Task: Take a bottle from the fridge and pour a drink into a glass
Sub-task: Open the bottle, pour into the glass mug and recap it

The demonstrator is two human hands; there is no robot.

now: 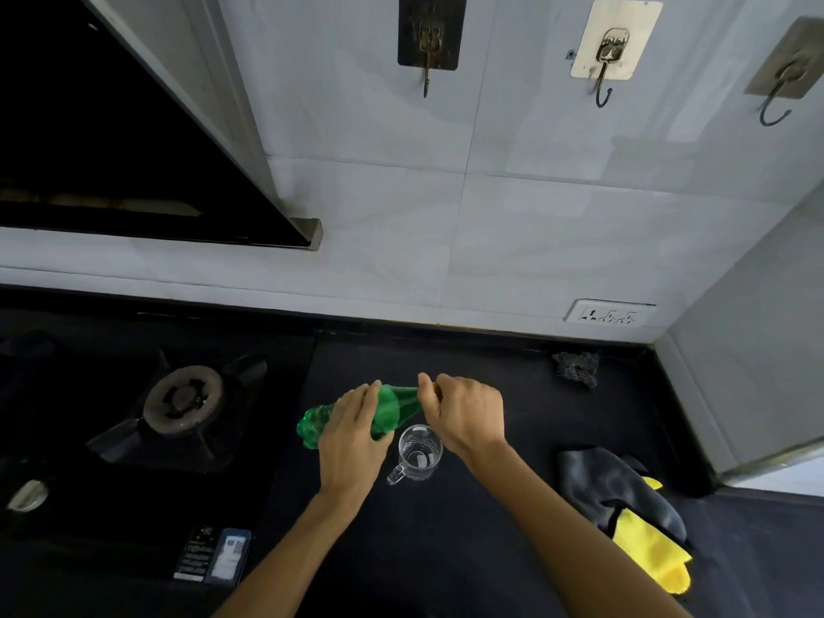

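Note:
A green plastic bottle [392, 408] is held tilted almost flat above the black counter [446, 550], base to the left and neck to the right. My left hand [352, 434] wraps around its middle. My right hand [463, 412] is closed over the neck end, where a bit of yellow cap shows between the fingers. A clear glass mug [417, 454] with a handle stands upright on the counter just below the bottle's neck, between my two wrists. It looks empty.
A gas stove burner [183, 401] lies to the left. Grey and yellow cloths [633, 515] lie at the right, a dark scrubber [576, 368] near the back wall. A small box [214, 555] sits at front left. A wall socket [608, 313] and hooks [604, 89] are on the tiles.

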